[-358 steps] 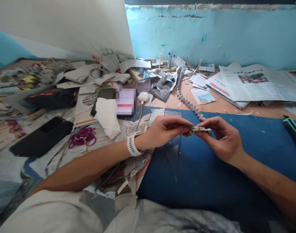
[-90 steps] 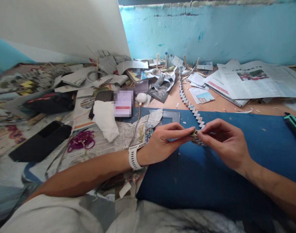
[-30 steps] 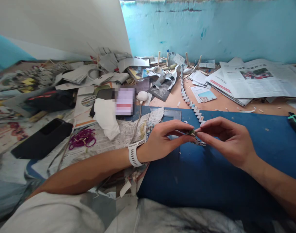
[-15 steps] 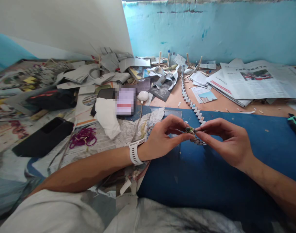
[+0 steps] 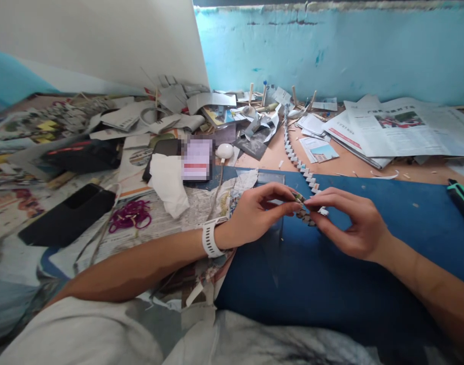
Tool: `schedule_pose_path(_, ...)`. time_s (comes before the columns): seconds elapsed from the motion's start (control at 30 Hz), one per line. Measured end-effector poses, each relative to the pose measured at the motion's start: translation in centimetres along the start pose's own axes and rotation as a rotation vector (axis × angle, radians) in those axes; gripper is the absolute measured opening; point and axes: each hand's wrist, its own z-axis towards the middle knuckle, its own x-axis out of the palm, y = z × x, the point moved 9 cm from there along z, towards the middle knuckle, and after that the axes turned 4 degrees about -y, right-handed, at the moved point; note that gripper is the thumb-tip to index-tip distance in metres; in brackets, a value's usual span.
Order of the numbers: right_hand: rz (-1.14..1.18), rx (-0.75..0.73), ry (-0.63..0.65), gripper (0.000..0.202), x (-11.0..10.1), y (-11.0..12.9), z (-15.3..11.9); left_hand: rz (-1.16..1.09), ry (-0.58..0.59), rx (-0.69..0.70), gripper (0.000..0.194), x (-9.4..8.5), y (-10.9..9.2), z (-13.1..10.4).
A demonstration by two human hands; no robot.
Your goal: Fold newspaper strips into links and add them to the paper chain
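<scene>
A zigzag chain of folded paper (image 5: 302, 169) runs from the clutter at the back down to my hands, above the blue mat (image 5: 292, 284). Its near end is pinched between the thumb and fingers of my left hand (image 5: 260, 213), which comes in with a white watch band on the wrist. From the other side, my right hand (image 5: 353, 220) has its thumb and fingertips closed around the same end of the chain. Greenish and grey folds show between the two sets of fingertips. The fingers cover part of the chain.
Left of the mat lie a purple string bundle (image 5: 131, 215), a white tissue (image 5: 168, 185), a black phone-like slab (image 5: 67, 214) and a lit phone (image 5: 197, 158). Newspapers (image 5: 399, 126) and paper scraps lie along the wall. A black and green cutter (image 5: 462, 200) rests at the right.
My right hand's thumb and fingers have shifted slightly on the chain's end, and a white fold now shows beside them. My left hand stays nearly where it was, still pinching.
</scene>
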Motion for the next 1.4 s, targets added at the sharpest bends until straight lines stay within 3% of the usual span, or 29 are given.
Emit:
schedule_pose_path(0.2, 0.088, 0.025, 0.022, 0.027, -0.1, -1.3, 0.2, -0.166, 0.094, -0.179, 0.021, 0.7, 1.0, 0.5)
schedule_pose_path(0.4, 0.209, 0.3, 0.008, 0.015, 0.6, -3.1, -0.4, -0.129, 0.198, -0.144, 0.02, 1.5, 0.6, 0.2)
schedule_pose_path(0.77, 0.221, 0.371, -0.04, 0.008, 0.7, -2.8, -0.8, -0.122, 0.226, -0.179, 0.021, 1.9, 0.9, 0.1)
schedule_pose_path(1.03, 0.134, 0.306, 0.023, 0.009, 0.8, -2.6, -0.6, -0.12, 0.198, -0.207, 0.022, 1.7, 1.2, 0.1)
schedule_pose_path(1.4, -0.048, 0.11, -0.081, 0.016, 0.2, -0.4, -0.4, -0.088, 0.158, -0.254, 0.027, 1.7, 1.0, -0.2)
